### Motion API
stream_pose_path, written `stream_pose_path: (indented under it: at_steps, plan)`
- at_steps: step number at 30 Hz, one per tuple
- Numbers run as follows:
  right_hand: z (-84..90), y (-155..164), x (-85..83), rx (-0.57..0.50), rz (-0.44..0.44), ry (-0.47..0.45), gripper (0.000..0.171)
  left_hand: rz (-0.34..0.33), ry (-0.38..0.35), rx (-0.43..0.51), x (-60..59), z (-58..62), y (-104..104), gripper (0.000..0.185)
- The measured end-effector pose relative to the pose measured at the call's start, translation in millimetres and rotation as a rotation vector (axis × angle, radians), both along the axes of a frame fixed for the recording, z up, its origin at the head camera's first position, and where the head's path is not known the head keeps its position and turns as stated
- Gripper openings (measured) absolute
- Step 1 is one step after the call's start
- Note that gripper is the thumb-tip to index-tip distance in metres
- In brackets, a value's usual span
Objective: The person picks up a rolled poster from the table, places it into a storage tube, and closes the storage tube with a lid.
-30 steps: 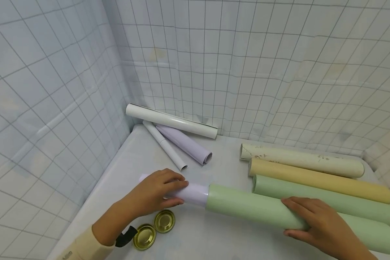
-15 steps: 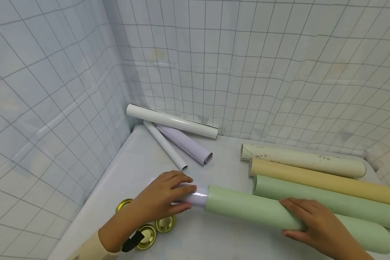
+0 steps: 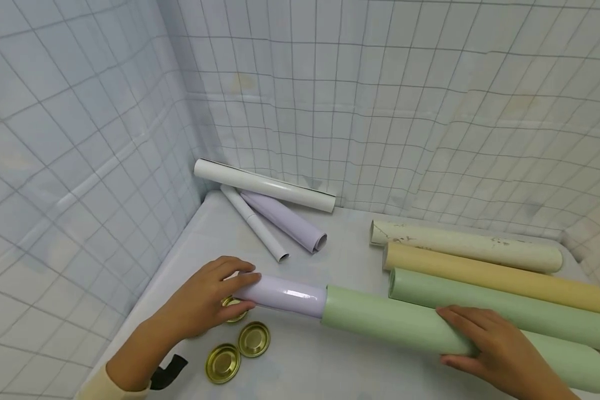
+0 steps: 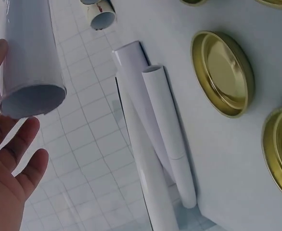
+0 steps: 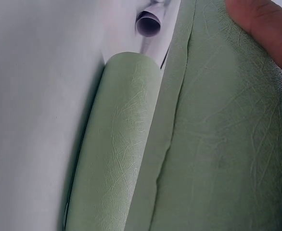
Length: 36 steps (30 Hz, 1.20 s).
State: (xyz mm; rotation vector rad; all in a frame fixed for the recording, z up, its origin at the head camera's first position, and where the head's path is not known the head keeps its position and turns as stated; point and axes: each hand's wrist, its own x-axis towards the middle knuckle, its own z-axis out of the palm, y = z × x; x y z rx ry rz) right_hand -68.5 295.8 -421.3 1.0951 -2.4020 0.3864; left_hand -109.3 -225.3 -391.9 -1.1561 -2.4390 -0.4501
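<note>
In the head view a lilac roll of glossy sheet [image 3: 292, 295] sticks out of the left end of a light green roll [image 3: 390, 322]. My left hand [image 3: 205, 300] holds the lilac roll near its free left end, fingers above and thumb below. That open end shows in the left wrist view, where the lilac roll [image 4: 32, 57] has some fingers spread beyond its rim. My right hand [image 3: 500, 350] grips the green roll around its middle from above. Close up in the right wrist view, the green roll [image 5: 218, 144] shows a textured surface and a lengthwise edge. The lilac part inside is hidden.
Behind the green roll lie another green roll [image 3: 480, 303], a yellow roll [image 3: 490, 276] and a cream patterned roll [image 3: 470, 244]. Back left are a white roll [image 3: 265, 186], a second lilac roll [image 3: 290, 222] and a thin white tube [image 3: 257, 228]. Several gold lids [image 3: 222, 364] lie front left.
The lilac roll's free end has shifted right, towards the green roll. My left hand went right, then slid back left along it, uncovering more of it. My right hand stays nearly in place.
</note>
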Motion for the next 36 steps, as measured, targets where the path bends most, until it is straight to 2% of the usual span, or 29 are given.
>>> stream_pose_path:
  at_steps: [8,13,17,21,30,36]
  plan:
    - [0.7,-1,4.0,-0.020,-0.006,-0.021,0.071,0.023,-0.041,0.048,1.3,-5.3,-24,0.042]
    - [-1.9,-3,1.5,-0.073,0.043,0.044,0.069,0.011,-0.063,0.086,1.3,-7.0,-29,0.049]
    - [-2.5,-5,1.1,-0.090,0.053,0.061,0.069,-0.001,-0.091,0.110,1.9,-7.3,-31,0.047]
    - [-1.5,-6,1.5,-0.086,0.047,0.057,0.069,-0.020,-0.108,0.153,3.6,-6.9,-28,0.043]
    - [1.8,-9,0.8,-0.094,0.058,0.071,0.068,-0.088,-0.090,0.215,2.5,-6.8,-15,0.040]
    - [4.9,-11,0.9,-0.060,0.045,0.044,0.069,-0.127,-0.136,0.239,3.2,-9.1,-3,0.040]
